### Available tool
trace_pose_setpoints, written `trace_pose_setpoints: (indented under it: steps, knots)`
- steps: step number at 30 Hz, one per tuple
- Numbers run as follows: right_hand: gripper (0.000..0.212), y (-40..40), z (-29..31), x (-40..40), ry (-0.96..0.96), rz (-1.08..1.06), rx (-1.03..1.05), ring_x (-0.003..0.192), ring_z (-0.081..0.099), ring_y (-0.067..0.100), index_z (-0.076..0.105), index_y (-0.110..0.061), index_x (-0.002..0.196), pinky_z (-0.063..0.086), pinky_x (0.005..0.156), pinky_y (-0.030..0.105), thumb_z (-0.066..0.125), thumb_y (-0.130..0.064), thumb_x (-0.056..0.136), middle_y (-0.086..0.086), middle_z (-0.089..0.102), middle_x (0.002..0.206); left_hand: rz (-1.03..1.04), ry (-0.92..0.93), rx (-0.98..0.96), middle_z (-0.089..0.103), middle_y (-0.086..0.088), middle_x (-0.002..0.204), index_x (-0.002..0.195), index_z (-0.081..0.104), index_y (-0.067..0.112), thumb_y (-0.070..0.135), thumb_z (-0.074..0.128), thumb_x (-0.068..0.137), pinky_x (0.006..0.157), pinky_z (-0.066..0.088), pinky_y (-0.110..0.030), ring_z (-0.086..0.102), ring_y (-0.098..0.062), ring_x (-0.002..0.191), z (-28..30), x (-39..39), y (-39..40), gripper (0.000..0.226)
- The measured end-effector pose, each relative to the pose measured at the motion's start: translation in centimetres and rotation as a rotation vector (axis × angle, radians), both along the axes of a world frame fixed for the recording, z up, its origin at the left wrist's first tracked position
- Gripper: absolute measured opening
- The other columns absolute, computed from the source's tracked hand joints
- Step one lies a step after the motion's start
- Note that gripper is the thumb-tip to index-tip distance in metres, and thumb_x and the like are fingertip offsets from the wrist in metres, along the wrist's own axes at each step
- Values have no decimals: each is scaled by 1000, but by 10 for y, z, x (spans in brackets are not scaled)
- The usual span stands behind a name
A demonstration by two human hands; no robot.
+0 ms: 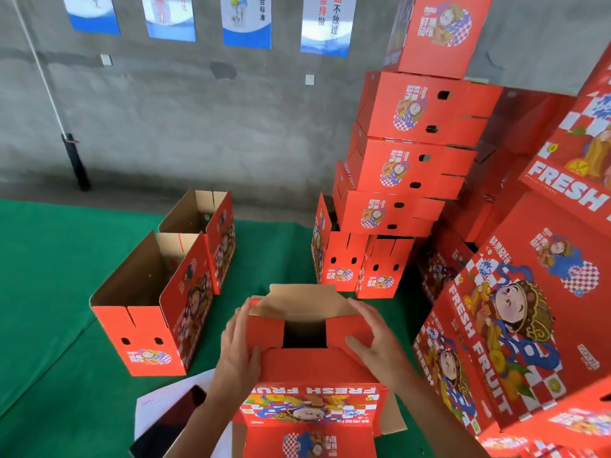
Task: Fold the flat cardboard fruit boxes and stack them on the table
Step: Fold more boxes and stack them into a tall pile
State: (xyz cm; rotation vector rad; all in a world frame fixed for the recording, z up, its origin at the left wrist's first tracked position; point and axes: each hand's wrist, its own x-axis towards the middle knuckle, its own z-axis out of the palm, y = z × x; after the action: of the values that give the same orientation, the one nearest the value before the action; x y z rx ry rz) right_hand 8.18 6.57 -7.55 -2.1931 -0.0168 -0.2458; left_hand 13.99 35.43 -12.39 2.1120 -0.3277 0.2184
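While the box (314,365) stands on the desk (49,292) with its lower part cut off, its long axis runs left-right; left hand (239,345) and right hand (375,342) press flat-fingered on its end flaps.

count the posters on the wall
4, in a row along the top of the grey wall: far left, second, third, rightmost. All are cut off by the frame's top edge; boxes may hide more.

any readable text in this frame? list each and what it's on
"FRESH FRUIT": side of the big folded box at right.
"FRESH": box above it.
"FRESH FRU...", upside down: box being folded.
"不放过": rightmost wall poster.
"标准": the poster beside it.
Small logos on the stacked boxes: too small to read.
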Motion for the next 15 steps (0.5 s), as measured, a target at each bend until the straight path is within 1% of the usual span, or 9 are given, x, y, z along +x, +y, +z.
trace_pose_setpoints:
  steps: [1,3,5,6,7,8,10,12,15]
  knots:
    - [50,0,-1,-2,-29,-14,33,136,42,-7,57,-36,138,39,117,36,68,-11,97,-31,47,142,-12,-49,-4,28,3,162,159,26,39,-6,48,91,119,25,-42,27,-17,147,0,0,-2,85]
    - [19,2,-4,-4,-52,-77,54,127,49,-3,73,-29,102,39,113,36,65,-12,99,-25,55,129,-77,-79,-17,36,-4,161,145,52,41,-6,45,91,122,23,-47,29,-28,150,0,4,-2,72]
    - [25,6,-9,-4,-12,-98,97,124,51,-3,73,-23,80,39,109,34,61,-18,102,-23,52,130,-120,73,-27,37,7,159,129,63,45,12,45,101,123,21,-39,31,-25,149,-1,6,-2,47]
    - [22,7,-11,-4,4,-97,84,125,50,-3,70,-23,80,40,108,31,64,-24,101,-25,49,132,-122,134,-15,33,14,158,131,58,47,28,45,103,123,21,-37,31,-21,149,-1,8,-2,36]
    - [15,7,-12,-3,-2,-88,42,128,47,-4,67,-24,84,38,107,27,69,-29,97,-27,46,133,-124,172,34,28,19,158,137,53,47,46,47,103,122,23,-37,31,-20,149,-2,11,-2,35]
    - [14,7,-13,-2,-2,-74,-28,129,44,-6,62,-27,90,36,106,24,74,-34,93,-28,44,133,-128,187,127,22,21,161,145,45,46,62,51,98,121,28,-40,33,-20,148,-2,15,-3,51]
    - [30,4,-17,3,-6,-60,-112,127,41,-6,54,-31,102,36,104,22,79,-36,88,-28,40,129,-105,209,354,7,20,167,156,24,47,81,54,84,113,40,-47,40,-24,142,-3,18,-9,84]
    - [41,5,-17,7,16,-107,-188,124,41,2,48,-31,108,38,103,24,82,-38,85,-22,37,125,-35,223,458,1,21,166,157,13,49,87,56,77,104,47,-49,48,-28,134,-2,18,-20,98]
    - [59,7,-23,9,48,-218,-348,123,40,11,45,-26,123,43,100,29,86,-37,81,-8,33,128,66,222,524,0,20,166,157,9,48,80,66,74,97,51,-47,54,-32,126,3,14,-40,106]
